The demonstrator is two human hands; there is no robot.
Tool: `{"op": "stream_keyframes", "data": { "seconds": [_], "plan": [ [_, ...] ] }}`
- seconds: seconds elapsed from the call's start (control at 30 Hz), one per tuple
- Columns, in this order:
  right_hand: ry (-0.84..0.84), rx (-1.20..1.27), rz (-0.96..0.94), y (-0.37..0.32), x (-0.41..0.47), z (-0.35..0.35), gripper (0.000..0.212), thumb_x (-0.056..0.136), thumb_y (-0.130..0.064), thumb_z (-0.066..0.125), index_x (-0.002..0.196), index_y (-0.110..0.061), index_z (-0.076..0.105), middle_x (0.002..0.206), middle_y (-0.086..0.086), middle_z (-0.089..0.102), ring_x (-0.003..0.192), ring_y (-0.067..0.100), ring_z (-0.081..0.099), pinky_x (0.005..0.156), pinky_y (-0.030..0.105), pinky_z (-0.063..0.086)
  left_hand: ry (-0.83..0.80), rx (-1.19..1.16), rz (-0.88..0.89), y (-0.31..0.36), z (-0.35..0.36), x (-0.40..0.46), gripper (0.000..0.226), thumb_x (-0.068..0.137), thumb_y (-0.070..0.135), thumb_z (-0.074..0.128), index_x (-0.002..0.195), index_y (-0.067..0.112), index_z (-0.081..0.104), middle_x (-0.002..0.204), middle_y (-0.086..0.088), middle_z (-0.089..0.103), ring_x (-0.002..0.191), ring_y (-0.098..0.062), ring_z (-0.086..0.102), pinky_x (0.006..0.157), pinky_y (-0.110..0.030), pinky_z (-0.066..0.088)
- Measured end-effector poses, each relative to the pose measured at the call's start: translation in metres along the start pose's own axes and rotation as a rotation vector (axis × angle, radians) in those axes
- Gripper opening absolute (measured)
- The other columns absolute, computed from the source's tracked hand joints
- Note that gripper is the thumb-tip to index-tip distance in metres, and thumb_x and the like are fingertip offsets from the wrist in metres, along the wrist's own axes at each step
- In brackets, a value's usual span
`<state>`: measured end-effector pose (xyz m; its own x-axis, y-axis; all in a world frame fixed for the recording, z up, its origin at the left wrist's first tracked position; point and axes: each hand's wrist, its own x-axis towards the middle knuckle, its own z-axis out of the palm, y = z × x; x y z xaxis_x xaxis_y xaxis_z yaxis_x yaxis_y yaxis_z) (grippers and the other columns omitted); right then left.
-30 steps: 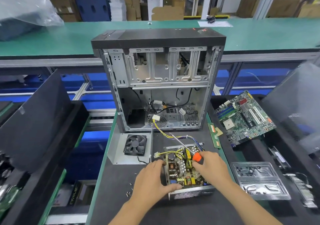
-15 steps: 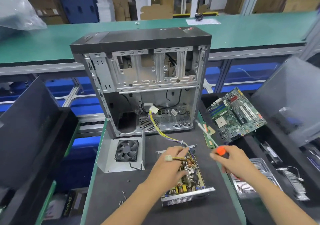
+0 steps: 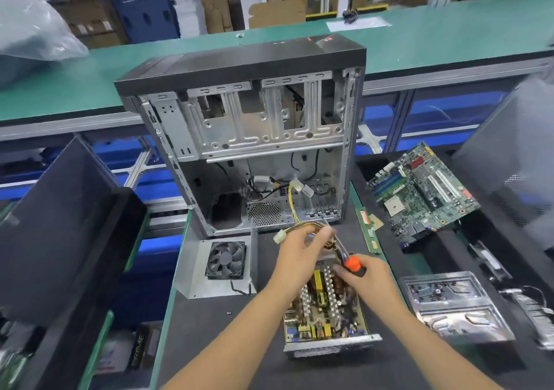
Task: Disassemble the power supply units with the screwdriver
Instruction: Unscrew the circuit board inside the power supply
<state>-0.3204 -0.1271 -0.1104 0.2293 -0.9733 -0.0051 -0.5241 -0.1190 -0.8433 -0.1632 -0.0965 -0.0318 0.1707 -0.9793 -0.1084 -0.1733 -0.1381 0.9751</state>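
An opened power supply unit (image 3: 325,314) lies on the black mat in front of me, its circuit board with heatsinks and coils exposed. My left hand (image 3: 296,257) grips its bundle of yellow and black wires (image 3: 299,227) at the unit's far end, a white connector (image 3: 279,236) sticking out to the left. My right hand (image 3: 367,278) holds the screwdriver (image 3: 347,257) by its orange and black handle, the shaft pointing up and left toward the wire bundle.
An empty computer case (image 3: 248,138) stands upright behind the unit. A metal cover with a fan (image 3: 224,259) lies to the left. A motherboard (image 3: 419,191) and RAM sticks (image 3: 370,230) lie on the right, a metal tray (image 3: 452,305) nearer. Loose screws (image 3: 229,312) dot the mat.
My left hand moved from the unit's near side to its far end and took hold of the wires. My right hand swung out right with the screwdriver, then came back over the unit.
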Motion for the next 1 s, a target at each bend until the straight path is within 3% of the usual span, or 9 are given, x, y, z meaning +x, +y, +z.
{"op": "stream_keyframes", "data": {
  "seconds": [0.13,0.3,0.4,0.5,0.57,0.63,0.73,0.87,1.0],
  "plan": [
    [0.151,-0.020,-0.032,0.003,-0.005,0.002,0.053,0.076,-0.035,0.077,0.048,-0.020,0.035,0.044,-0.004,0.030,0.050,0.011,0.025,0.049,0.025,0.023,-0.085,0.145,0.159,-0.022,0.004,-0.016,0.011,0.094,0.026,0.062,0.100,0.017,0.058,0.108,-0.002,0.062,0.098,-0.009,0.063,0.091,-0.031,0.051],
    [0.174,0.034,-0.098,0.010,-0.005,0.002,0.050,0.075,-0.013,0.079,0.049,-0.027,0.038,0.049,-0.008,0.041,0.051,0.008,0.032,0.050,0.021,0.027,-0.294,0.861,0.441,-0.052,-0.013,-0.029,0.056,0.085,0.045,0.067,0.127,0.009,0.054,0.129,-0.002,0.049,0.115,-0.017,0.051,0.101,-0.028,0.040],
    [0.185,0.082,-0.124,0.017,-0.009,-0.004,0.053,0.078,-0.015,0.078,0.051,-0.025,0.034,0.048,-0.006,0.034,0.051,0.008,0.026,0.050,0.021,0.024,-0.286,1.245,0.707,-0.064,-0.021,-0.036,0.066,0.068,0.060,0.074,0.117,0.018,0.064,0.119,0.005,0.061,0.110,-0.012,0.059,0.096,-0.024,0.046],
    [0.184,0.108,-0.081,0.027,-0.018,-0.010,0.042,0.079,-0.016,0.077,0.053,-0.021,0.044,0.049,-0.006,0.040,0.053,0.006,0.029,0.051,0.019,0.027,-0.288,1.316,0.682,-0.072,-0.021,-0.040,0.081,0.067,0.074,0.063,0.126,0.019,0.058,0.123,0.007,0.059,0.112,-0.011,0.057,0.096,-0.026,0.047],
    [0.170,0.220,-0.022,0.030,-0.023,-0.013,0.023,0.081,-0.010,0.074,0.067,-0.020,0.058,0.057,-0.002,0.060,0.056,0.010,0.047,0.056,0.019,0.039,-0.326,1.308,0.588,-0.078,-0.018,-0.039,0.090,0.072,0.068,0.065,0.140,0.013,0.043,0.139,-0.001,0.047,0.123,-0.019,0.049,0.101,-0.032,0.043],
    [0.190,0.395,0.058,0.027,-0.025,-0.016,0.025,0.083,-0.001,0.070,0.079,-0.024,0.063,0.070,0.000,0.071,0.057,0.009,0.061,0.053,0.016,0.047,-0.339,1.306,0.520,-0.078,-0.018,-0.037,0.089,0.081,0.060,0.062,0.148,0.012,0.028,0.149,-0.004,0.032,0.129,-0.023,0.040,0.103,-0.037,0.039],
    [0.341,0.534,0.146,0.023,-0.023,-0.024,0.026,0.085,0.002,0.066,0.077,-0.021,0.059,0.057,-0.005,0.066,0.035,0.004,0.046,0.036,0.013,0.037,-0.314,1.306,0.495,-0.075,-0.018,-0.039,0.080,0.086,0.054,0.058,0.148,0.015,0.025,0.147,-0.001,0.032,0.127,-0.022,0.040,0.102,-0.038,0.038],
    [0.413,0.714,0.293,0.039,-0.027,-0.041,0.019,0.088,-0.002,0.064,0.074,-0.012,0.058,0.043,0.000,0.057,0.028,0.009,0.037,0.033,0.013,0.030,-0.268,1.346,0.505,-0.075,-0.016,-0.039,0.075,0.085,0.053,0.059,0.144,0.015,0.033,0.141,0.000,0.040,0.122,-0.022,0.044,0.098,-0.039,0.041],
    [0.379,1.073,0.623,0.047,-0.009,-0.057,0.023,0.093,-0.003,0.054,0.071,-0.009,0.054,0.064,0.006,0.059,0.029,0.003,0.038,0.033,0.012,0.032,-0.232,1.442,0.517,-0.071,-0.013,-0.040,0.071,0.082,0.054,0.059,0.136,0.013,0.039,0.130,-0.001,0.046,0.111,-0.022,0.047,0.091,-0.039,0.043]
  ]
}}
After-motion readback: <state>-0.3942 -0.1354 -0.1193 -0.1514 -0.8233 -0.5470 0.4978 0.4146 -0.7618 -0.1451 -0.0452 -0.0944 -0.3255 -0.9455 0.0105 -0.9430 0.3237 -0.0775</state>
